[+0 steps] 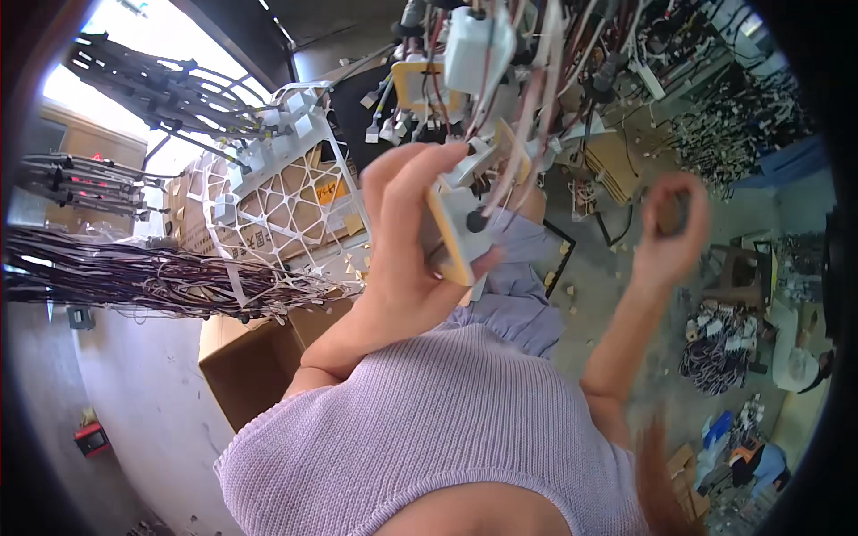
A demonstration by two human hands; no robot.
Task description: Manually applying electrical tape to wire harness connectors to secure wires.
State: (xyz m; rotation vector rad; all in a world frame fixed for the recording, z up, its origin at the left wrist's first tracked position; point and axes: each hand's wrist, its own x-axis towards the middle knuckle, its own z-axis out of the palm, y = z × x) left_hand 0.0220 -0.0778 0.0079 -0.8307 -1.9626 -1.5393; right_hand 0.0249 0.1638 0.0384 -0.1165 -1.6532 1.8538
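In my left hand [398, 232] is a white plastic housing [460, 219] with a yellow edge strip along its near side. My fingers and thumb close round it from the left. A dark round plug sits in its face, and pale and reddish wires [529, 107] run up from there. My right hand [672, 223] is raised apart on the right, its fingers curled in a loop and smeared by motion. Whether anything is between them I cannot make out. More white housings hang just beyond my left hand, one of them large [478, 49], another framed in yellow [429, 85].
Thick bundles of dark cables [152, 272] hang at left beside a white net [295, 192] over cardboard. An open cardboard box [246, 366] stands below them. Heaps of connectors [742, 125] lie far right, and more harnesses [719, 344] sit lower right. Small yellow scraps dot the floor.
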